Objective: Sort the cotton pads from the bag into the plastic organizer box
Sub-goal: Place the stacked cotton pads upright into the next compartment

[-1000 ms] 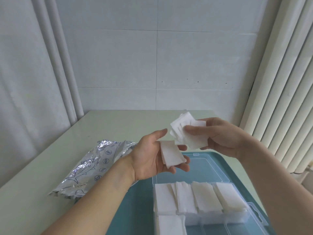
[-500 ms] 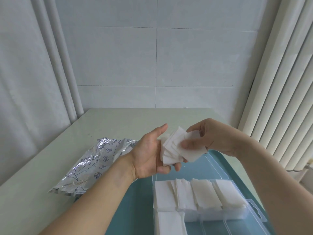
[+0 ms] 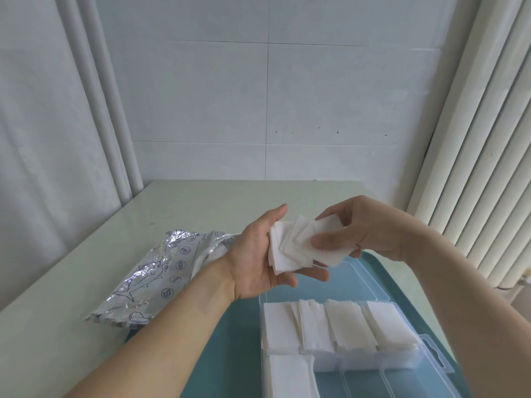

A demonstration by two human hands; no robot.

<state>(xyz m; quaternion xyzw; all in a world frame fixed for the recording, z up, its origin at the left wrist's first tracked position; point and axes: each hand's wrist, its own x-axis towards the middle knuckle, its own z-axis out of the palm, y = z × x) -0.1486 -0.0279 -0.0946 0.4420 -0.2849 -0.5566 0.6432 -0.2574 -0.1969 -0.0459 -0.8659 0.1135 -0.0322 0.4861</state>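
Pale tiles back a greenish table (image 3: 86, 282), and everything is best placed against the clear organizer box (image 3: 431, 360) at its near edge. Well to the box's left lies the crumpled foil bag (image 3: 161, 277), mouth toward the hands. Above the box's far left corner, the left hand (image 3: 258, 259) cups a fanned stack of cotton pads (image 3: 290, 248), their long edges running roughly toward the box. The right hand (image 3: 365, 231) pinches the same stack from the other side. Empty compartments show at the box's near right, so I judge the right hand better placed.
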